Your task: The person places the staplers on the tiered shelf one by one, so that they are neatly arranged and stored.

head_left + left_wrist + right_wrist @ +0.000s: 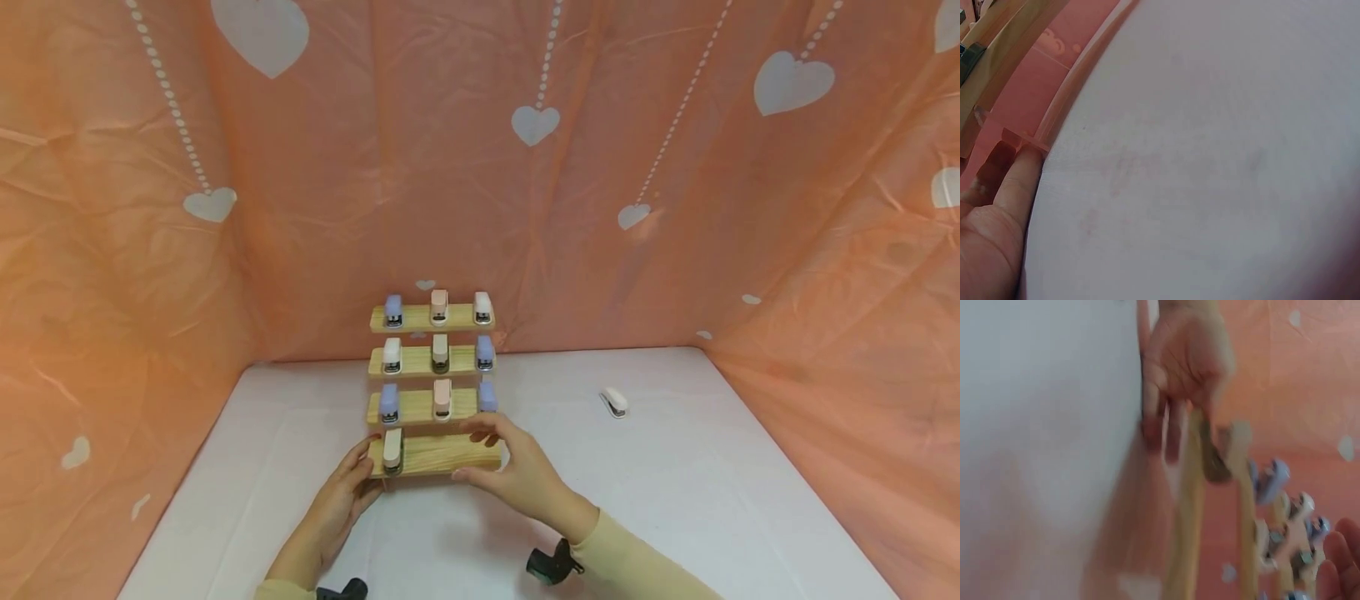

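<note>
A tiered wooden rack [450,455] stands near the back of the white table, with mini staplers on its shelves. My left hand [343,493] grips the left end of the lowest shelf, beside a cream stapler [393,451]. In the left wrist view, fingers [1017,178] of that hand touch a clear side piece of the rack. My right hand [522,468] is at the right end of the same shelf, fingers bent and spread from the thumb, nothing between them. Just above its fingers sits a lavender stapler [487,396], partly covered.
Several more staplers, lavender, pink, white and cream, stand on the upper shelves [416,317]. A white stapler [615,402] lies alone on the table [675,483] to the right. Behind and along both sides hangs an orange curtain [450,208] with hearts.
</note>
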Demonstrator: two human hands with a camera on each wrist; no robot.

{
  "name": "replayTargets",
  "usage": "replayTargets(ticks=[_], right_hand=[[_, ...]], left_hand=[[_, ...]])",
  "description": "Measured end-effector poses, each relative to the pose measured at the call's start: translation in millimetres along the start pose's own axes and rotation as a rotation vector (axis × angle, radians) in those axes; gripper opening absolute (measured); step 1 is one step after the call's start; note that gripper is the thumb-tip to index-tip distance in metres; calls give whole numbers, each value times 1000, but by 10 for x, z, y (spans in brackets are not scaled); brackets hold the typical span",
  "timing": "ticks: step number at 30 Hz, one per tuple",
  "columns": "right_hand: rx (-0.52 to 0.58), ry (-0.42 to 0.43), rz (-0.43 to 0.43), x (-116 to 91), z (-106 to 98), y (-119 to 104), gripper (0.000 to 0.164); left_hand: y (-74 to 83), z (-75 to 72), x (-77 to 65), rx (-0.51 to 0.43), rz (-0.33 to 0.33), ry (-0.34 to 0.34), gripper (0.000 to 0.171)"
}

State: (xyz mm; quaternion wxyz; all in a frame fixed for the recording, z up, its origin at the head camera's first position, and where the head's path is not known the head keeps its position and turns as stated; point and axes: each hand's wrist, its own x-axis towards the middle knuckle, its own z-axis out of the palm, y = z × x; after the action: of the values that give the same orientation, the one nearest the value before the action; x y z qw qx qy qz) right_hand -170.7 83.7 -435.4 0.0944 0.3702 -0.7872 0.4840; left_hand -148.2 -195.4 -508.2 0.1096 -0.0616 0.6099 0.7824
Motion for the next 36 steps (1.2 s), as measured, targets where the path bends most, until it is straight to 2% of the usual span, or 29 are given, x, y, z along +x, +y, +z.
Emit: replayTargets(ticks=[4,7,13,17,23,26,36], right_hand=[[-64,83,-44,-38,-269,103,54],[-106,140,-33,-83,-472,204,54],[-185,246,93,-182,-844,471,54],[-190,292,205,-244,-1043,697,53],[-202,301,415,-335,-1264,964,63],[-232,293,488,-370,-1338,1070,72],[-203,252,641,-489,-1460,1358,84]], left_hand=[[-1,-11,3,1,0,-2,56],[-4,-13,1,3,2,0,56],[-7,-5,-1,9,5,1,55],[-3,-6,-7,10,9,-1,55],[2,-4,-22,3,10,-11,55],[5,-4,-26,7,9,-11,54],[6,-2,-26,12,9,-10,54]])
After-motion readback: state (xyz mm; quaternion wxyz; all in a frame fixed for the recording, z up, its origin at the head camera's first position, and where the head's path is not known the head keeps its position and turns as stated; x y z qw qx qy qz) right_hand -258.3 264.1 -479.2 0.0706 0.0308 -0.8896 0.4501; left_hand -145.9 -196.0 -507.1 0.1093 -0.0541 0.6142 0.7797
